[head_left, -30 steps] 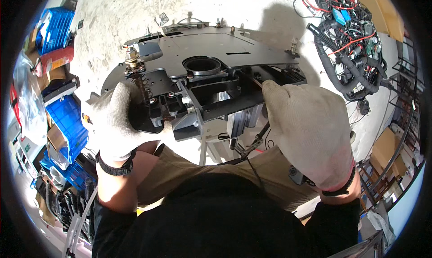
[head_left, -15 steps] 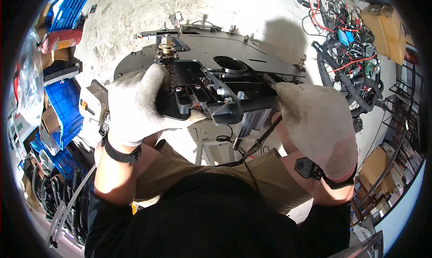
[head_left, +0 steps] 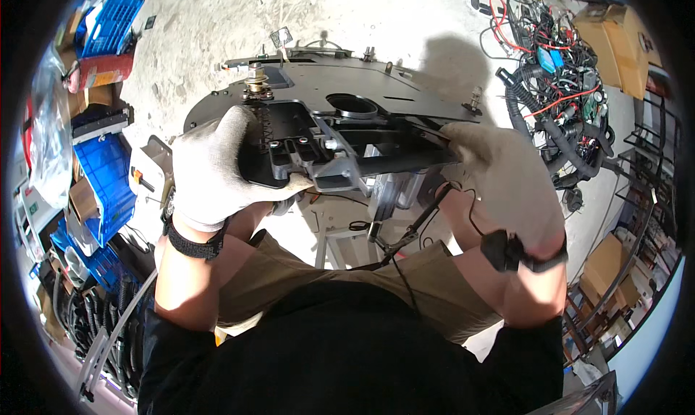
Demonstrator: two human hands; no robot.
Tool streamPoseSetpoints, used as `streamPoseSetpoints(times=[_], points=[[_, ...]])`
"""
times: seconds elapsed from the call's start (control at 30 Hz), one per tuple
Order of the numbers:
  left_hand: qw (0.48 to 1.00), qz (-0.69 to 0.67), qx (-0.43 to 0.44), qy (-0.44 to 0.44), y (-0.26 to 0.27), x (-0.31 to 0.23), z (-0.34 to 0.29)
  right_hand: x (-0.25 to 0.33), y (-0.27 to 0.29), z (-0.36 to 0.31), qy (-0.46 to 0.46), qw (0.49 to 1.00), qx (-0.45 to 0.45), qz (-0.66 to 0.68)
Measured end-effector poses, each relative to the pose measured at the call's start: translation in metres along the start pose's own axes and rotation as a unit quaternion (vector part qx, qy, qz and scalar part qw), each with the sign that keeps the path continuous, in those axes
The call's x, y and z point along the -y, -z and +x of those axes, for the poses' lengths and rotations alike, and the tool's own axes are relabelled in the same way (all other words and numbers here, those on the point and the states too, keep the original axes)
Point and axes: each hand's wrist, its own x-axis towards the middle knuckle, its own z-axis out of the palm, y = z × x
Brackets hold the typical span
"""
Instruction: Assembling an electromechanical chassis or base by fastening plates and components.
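Note:
Both of my hands wear pale knitted gloves. A large flat black plate [head_left: 329, 82] with a round opening [head_left: 352, 105] lies before me. My left hand [head_left: 215, 170] is wrapped round the near left edge of a black bracket assembly [head_left: 293, 148], thumb on top beside a coil spring [head_left: 265, 125]. Above that thumb stands a bolt with brass-coloured nuts [head_left: 255, 80]. My right hand [head_left: 503, 176], slightly blurred, is closed at the right end of a dark bar [head_left: 413, 156] on the same assembly; its fingertips are partly hidden.
A metal stand post [head_left: 384, 208] is under the assembly. To the right lies a tangled heap of cables [head_left: 557, 67] near cardboard boxes [head_left: 608, 45]. Blue crates [head_left: 105, 176], a red cylinder [head_left: 101, 71] and black corrugated hoses [head_left: 108, 321] are at the left.
The bracket assembly has shifted slightly left, and its clear-edged front part has tilted. My right hand has moved a little left and its wrist has turned. The left hand keeps its grip.

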Motion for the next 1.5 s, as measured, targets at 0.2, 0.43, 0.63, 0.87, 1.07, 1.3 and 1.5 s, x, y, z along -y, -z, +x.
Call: streamPoseSetpoints(times=[0.2, 0.43, 0.63, 0.87, 1.07, 1.3, 1.5], points=[[0.999, -0.031, 0.017, 0.028, 0.005, 0.006, 0.007, -0.028, -0.002, 0.025, -0.098, 0.987, 0.037, 0.122], [1.000, -0.013, -0.003, 0.007, 0.003, 0.007, 0.006, -0.038, 0.004, 0.030, -0.076, 0.994, 0.065, 0.050], [1.000, -0.030, -0.002, 0.010, 0.004, 0.004, 0.007, -0.042, -0.002, 0.023, -0.025, 0.998, 0.021, 0.046], [1.000, -0.007, -0.004, 0.010, 0.004, 0.006, 0.008, -0.025, -0.001, 0.014, 0.038, 0.988, -0.054, -0.137], [1.000, -0.009, 0.003, 0.014, 0.002, 0.006, 0.006, 0.034, 0.010, -0.022, 0.022, 0.985, -0.029, -0.168], [1.000, -0.003, 0.010, 0.022, 0.000, 0.002, 0.000, 0.053, 0.012, -0.022, 0.033, 0.990, -0.026, -0.131], [0.999, -0.026, -0.001, 0.030, -0.009, 0.004, -0.006, 0.060, 0.013, -0.021, 0.053, 0.992, -0.008, -0.116]])
